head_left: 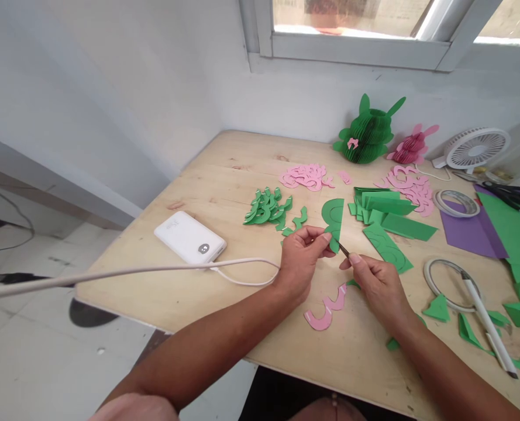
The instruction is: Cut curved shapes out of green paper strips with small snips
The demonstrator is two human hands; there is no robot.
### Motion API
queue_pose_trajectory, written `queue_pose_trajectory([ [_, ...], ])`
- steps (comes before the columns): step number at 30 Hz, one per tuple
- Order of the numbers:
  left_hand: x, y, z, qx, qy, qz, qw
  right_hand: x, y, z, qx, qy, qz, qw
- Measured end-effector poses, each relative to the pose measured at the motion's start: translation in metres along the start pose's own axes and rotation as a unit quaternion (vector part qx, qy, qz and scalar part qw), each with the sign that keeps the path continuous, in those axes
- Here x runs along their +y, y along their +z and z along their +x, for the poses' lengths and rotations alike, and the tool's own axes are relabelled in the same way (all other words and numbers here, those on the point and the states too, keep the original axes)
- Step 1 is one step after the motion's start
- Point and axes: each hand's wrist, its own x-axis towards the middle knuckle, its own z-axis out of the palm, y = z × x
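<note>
My left hand (302, 257) pinches the lower end of a green paper piece (334, 211) with a scalloped left edge, a straight right edge and drawn curved lines. In my right hand (376, 283) is a small dark-tipped tool (343, 249), its tip at the paper's lower right edge; most of the tool is hidden by the fingers. Just below my hands lies a pink curved paper cutout (319, 321). Cut green pieces (266, 207) are heaped left of the held paper. To its right are folded green strips (385, 204) and a green strip with drawn curves (389, 250).
A white power bank (189, 237) with a cable lies left on the wooden table (207, 169). Behind are pink cutouts (306, 176), a green paper figure (367, 135) and a pink one (411, 147). Rightward are a fan (477, 149), tape roll (456, 203), scissors (516, 196) and white pen (490, 324).
</note>
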Motion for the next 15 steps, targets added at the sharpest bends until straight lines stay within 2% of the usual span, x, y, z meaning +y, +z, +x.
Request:
queue_pose_trajectory([
  [15,-0.0008,0.0017,-0.0009,-0.013,-0.036,-0.049,0.998,0.0002,0.0005,-0.0009,0.003,-0.005,0.010,1.000],
])
